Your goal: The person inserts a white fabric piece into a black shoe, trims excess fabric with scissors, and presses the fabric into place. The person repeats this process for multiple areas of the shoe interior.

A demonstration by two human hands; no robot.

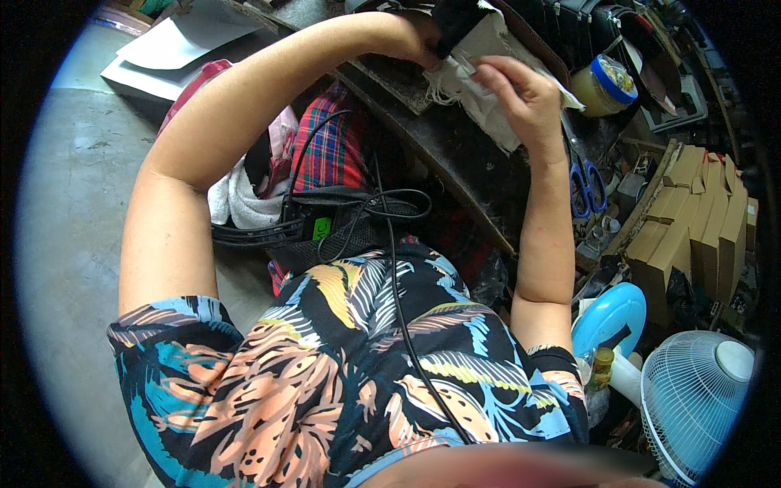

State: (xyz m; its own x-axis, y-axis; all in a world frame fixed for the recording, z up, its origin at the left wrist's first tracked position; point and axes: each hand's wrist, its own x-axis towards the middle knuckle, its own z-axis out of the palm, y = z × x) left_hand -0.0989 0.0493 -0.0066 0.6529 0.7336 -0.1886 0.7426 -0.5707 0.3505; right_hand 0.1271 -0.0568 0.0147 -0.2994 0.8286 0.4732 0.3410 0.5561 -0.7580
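At the top of the head view, my right hand [527, 93] is closed in a pinch, thumb and fingers on a small whitish piece [465, 68]. My left hand [416, 42] curls beside it, against the edge of a black piece of material [460, 23]. What its fingers grip is hidden. Below both hands lies an off-white cloth [486, 102] with a frayed edge, on a dark worktop [407, 122].
Scissors with blue handles [587, 189] and a blue-lidded jar [604, 85] are right of my right arm. Farther right stand folded cardboard pieces [691, 220] and a fan [700, 398]. A plaid cloth [329, 146] and black cable [393, 276] lie near my lap.
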